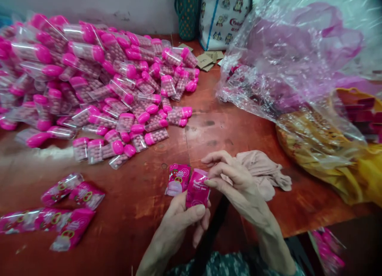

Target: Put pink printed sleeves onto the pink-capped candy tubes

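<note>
My left hand (185,220) grips a small pink printed packet (197,190) between thumb and fingers, above the near edge of the table. My right hand (235,180) is at the packet's upper right edge, a fingertip touching it and the other fingers apart. Just behind lies another pink packet (178,179) with a cartoon print and a clear end. On the left, several wrapped pink packets (73,228) lie loosely together. A large heap of clear tubes (119,89) with pink caps, filled with small pink balls, covers the far left.
A pale crumpled cloth (262,170) lies by my right hand. Clear and purple plastic bags (286,61) and a yellow bag (316,148) take up the right side. Cardboard pieces (205,60) lie before a white printed bag (225,19). More pink packets (326,248) show below the table edge.
</note>
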`<action>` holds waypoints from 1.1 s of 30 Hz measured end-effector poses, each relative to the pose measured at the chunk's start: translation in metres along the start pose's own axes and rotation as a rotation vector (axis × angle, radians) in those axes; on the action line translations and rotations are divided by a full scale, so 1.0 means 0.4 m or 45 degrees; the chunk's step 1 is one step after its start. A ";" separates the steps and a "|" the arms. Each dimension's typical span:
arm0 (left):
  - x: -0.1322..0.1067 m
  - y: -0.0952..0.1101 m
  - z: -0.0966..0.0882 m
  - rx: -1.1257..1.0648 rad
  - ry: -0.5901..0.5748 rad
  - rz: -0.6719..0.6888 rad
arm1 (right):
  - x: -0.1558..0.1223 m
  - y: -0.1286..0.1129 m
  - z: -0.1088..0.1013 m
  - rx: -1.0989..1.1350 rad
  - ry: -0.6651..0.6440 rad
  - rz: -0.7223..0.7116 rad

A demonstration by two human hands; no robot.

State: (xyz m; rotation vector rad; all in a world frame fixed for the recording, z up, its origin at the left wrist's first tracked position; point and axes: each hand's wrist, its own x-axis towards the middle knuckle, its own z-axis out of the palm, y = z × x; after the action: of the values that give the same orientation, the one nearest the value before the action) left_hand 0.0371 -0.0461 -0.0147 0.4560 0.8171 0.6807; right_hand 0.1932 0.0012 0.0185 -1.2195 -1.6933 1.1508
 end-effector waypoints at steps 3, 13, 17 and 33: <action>0.002 0.001 0.005 -0.096 -0.024 -0.113 | -0.003 0.016 0.010 0.152 0.021 0.049; 0.011 0.010 0.012 -0.150 -0.019 -0.108 | -0.013 0.038 0.054 0.261 0.252 0.180; 0.015 0.014 0.003 -0.100 0.050 0.026 | -0.003 0.051 0.051 0.347 0.369 0.188; -0.003 -0.018 0.039 0.198 0.474 0.368 | -0.047 0.049 0.153 0.988 0.429 0.612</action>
State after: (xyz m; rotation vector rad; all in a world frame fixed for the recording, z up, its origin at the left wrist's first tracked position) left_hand 0.0515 -0.0538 -0.0092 0.6048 1.1737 0.9924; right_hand 0.1482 -0.0286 -0.0209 -1.2227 -0.5941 1.5698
